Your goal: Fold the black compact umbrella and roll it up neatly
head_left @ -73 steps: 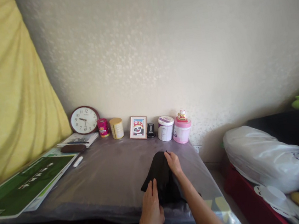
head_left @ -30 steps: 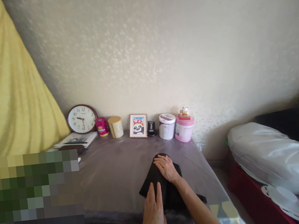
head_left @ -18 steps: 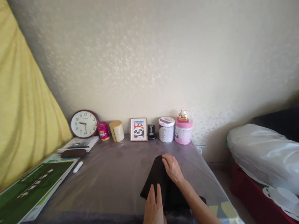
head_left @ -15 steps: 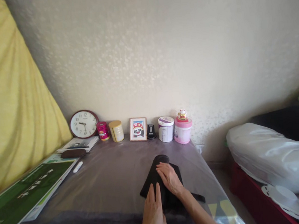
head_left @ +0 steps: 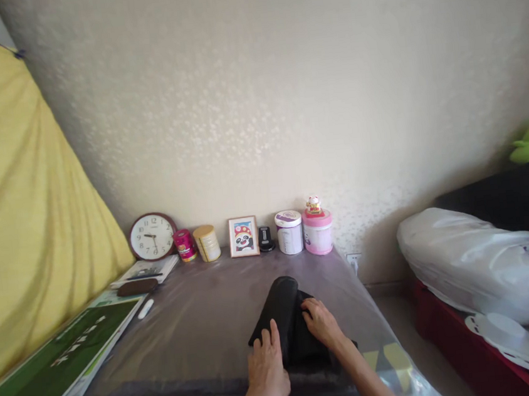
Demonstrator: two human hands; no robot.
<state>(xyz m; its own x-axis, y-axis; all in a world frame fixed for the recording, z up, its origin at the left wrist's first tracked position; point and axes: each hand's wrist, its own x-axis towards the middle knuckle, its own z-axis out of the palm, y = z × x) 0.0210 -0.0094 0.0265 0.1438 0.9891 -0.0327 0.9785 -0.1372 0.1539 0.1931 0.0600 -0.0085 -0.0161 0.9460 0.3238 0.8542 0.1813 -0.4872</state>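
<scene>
A black folded item [head_left: 279, 313], soft-looking like cloth or thin leather, lies near the front of the table. Its left part is a thick rounded fold that slants away from me; a flatter black part spreads to the right. My left hand [head_left: 266, 361] rests on the near left of the fold, fingers apart and slightly bent. On the flatter part, beside the fold, my right hand [head_left: 322, 323] has its fingers curled down on the black material. Its fingertips are partly hidden, and the exact kind of item cannot be told.
Along the wall stand a clock [head_left: 154, 236], a pink can [head_left: 185, 245], a yellow tin [head_left: 207, 243], a panda picture frame [head_left: 243, 237] and two tubs, purple-white [head_left: 289, 233] and pink [head_left: 318, 233]. Green board [head_left: 68, 357] lies left; a white bag [head_left: 479, 263] sits right.
My right hand has moved from the top of the black item to its right side. The fold now stands out rounder. My left hand has shifted slightly, fingers more bent. The view moved a little.
</scene>
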